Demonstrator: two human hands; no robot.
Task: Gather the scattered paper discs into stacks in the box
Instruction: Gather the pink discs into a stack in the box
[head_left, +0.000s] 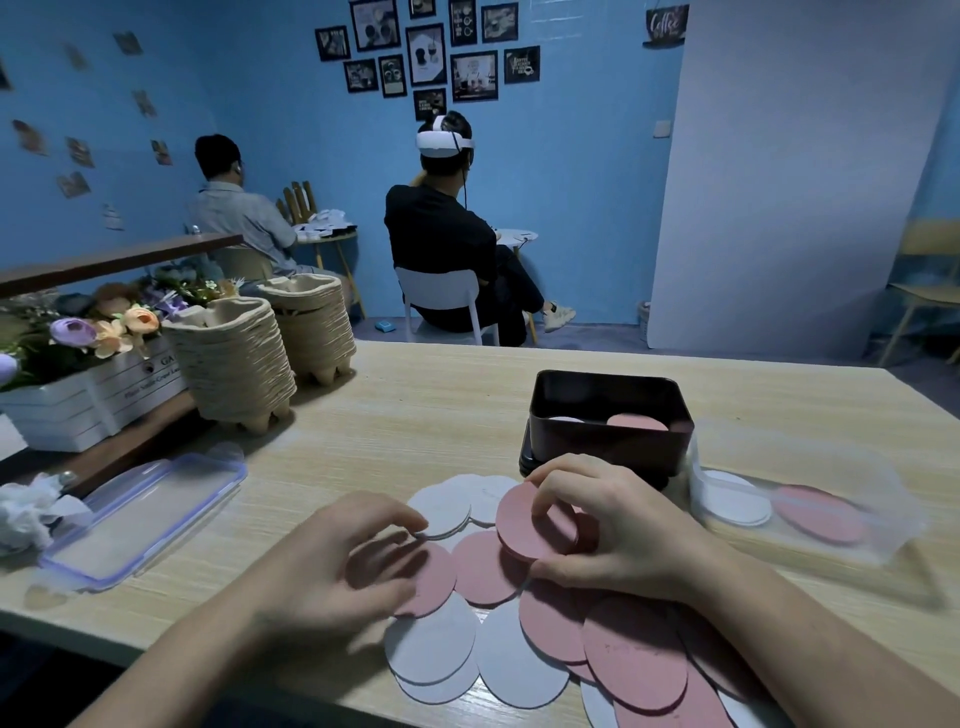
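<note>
Pink and white paper discs (634, 649) lie overlapping in a loose heap along the near edge of the bench (415, 405). The right hand (618, 525) grips a small stack of pink discs (535, 525), tilted up above the heap, with fingers curled over its top rim. The left hand (337, 566), blurred, lies released, its loose fingers over one pink disc (431, 577). Just beyond the heap stands the black box (608, 452), showing pink and white discs inside. A clear tray (810, 514) with more discs sits toward the right edge. A clear lid (145, 519) lies toward the left edge, with stacked pulp carriers (234, 364) behind it.
</note>
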